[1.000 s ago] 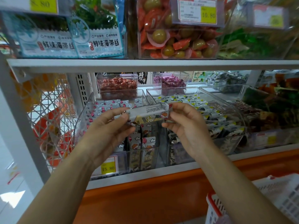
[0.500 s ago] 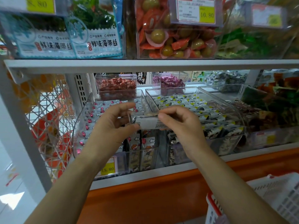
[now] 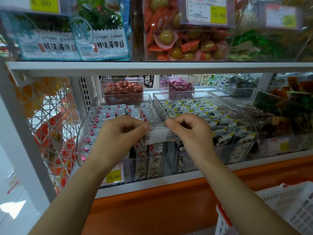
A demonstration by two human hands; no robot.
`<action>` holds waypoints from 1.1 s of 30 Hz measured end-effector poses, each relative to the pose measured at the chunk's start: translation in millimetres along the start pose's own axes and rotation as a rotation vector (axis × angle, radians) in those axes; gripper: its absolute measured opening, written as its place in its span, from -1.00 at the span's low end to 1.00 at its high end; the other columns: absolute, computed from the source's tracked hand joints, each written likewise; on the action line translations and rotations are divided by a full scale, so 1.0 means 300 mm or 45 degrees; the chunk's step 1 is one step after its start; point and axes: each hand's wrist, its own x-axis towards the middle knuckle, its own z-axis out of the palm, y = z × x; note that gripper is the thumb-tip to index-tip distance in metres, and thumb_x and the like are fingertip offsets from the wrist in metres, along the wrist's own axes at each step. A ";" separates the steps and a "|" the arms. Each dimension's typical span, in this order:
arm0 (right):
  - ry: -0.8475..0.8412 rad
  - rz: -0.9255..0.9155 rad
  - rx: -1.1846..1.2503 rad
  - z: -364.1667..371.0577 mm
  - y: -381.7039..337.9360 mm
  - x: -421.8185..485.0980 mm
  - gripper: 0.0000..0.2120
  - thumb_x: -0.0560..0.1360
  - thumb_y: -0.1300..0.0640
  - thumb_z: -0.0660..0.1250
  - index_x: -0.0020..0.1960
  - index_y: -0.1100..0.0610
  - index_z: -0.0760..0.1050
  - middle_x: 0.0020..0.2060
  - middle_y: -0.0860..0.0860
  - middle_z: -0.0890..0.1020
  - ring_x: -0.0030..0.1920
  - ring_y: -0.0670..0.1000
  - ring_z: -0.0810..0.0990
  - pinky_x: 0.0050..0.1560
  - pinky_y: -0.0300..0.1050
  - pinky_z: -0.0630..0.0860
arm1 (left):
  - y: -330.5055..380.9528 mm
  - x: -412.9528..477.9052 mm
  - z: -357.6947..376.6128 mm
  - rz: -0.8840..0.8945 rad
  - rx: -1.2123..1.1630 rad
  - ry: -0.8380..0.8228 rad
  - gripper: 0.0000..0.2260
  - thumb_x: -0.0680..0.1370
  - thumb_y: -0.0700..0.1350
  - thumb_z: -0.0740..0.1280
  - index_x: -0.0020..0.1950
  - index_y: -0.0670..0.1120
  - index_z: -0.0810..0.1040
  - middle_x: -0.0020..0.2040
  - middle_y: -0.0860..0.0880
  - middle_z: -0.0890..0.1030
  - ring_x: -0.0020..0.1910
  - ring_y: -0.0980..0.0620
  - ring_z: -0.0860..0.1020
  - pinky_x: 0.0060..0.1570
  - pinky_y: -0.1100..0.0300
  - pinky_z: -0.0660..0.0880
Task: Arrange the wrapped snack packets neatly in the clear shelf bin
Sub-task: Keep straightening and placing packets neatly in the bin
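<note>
From the head camera, one wrapped snack packet [image 3: 160, 135] is held flat and crosswise. Its white back carries small print and its glossy film catches the light. The left hand [image 3: 122, 133] pinches its left end and the right hand [image 3: 191, 133] pinches its right end, with the fingers of both curled. The packet hangs over the front of the left clear bin [image 3: 84, 133], just above the packets standing there.

Two clear bins sit side by side on the shelf. The left holds rows of packets with cloud print and red dots, too many to count. The right bin [image 3: 252, 126] holds black, white and yellow packets. A yellow price label [image 3: 113, 176] reads 15.80.
</note>
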 end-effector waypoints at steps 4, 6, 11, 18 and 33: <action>-0.058 0.006 -0.022 0.005 0.001 -0.003 -0.84 0.44 0.16 0.41 -0.31 0.09 0.55 -0.43 -0.17 0.55 -0.37 -0.22 0.50 -0.31 -0.39 0.41 | 0.000 0.000 -0.020 0.112 0.257 -0.024 -0.83 0.50 -0.14 0.34 -0.26 0.07 0.60 -0.29 0.09 0.59 -0.33 0.22 0.55 -0.36 0.46 0.43; -0.075 0.001 -0.026 0.009 -0.001 -0.004 -0.82 0.45 0.17 0.40 -0.33 0.04 0.53 -0.43 -0.20 0.55 -0.37 -0.23 0.50 -0.32 -0.43 0.39 | 0.001 -0.001 -0.026 0.116 0.258 -0.027 -0.83 0.51 -0.17 0.34 -0.24 0.04 0.62 -0.33 0.15 0.59 -0.35 0.27 0.56 -0.40 0.49 0.42; -0.083 0.010 -0.028 0.011 -0.006 -0.006 -0.80 0.45 0.17 0.39 -0.34 0.03 0.53 -0.42 -0.18 0.56 -0.37 -0.22 0.50 -0.32 -0.41 0.41 | 0.000 0.007 -0.030 0.064 0.144 -0.003 -0.86 0.50 -0.22 0.33 -0.21 -0.07 0.63 -0.43 0.18 0.59 -0.37 0.31 0.58 -0.44 0.53 0.41; 0.025 0.001 -0.099 0.014 -0.014 -0.014 -0.90 0.45 0.12 0.41 -0.25 0.02 0.57 -0.34 -0.10 0.60 -0.27 -0.14 0.56 -0.25 -0.30 0.50 | -0.008 0.006 -0.015 0.032 0.032 -0.012 -0.90 0.52 -0.13 0.30 -0.11 -0.01 0.61 -0.22 0.08 0.62 -0.30 0.21 0.60 -0.36 0.45 0.48; -0.443 0.378 0.270 -0.091 -0.032 0.040 -0.85 0.31 0.04 0.37 -0.33 0.06 0.67 -0.33 0.05 0.69 -0.29 0.07 0.69 -0.44 -0.15 0.61 | -0.014 0.009 -0.005 -0.004 -0.006 -0.089 -0.71 0.53 -0.18 0.31 0.12 0.20 0.48 -0.01 0.09 0.60 -0.17 0.29 0.55 -0.37 0.51 0.41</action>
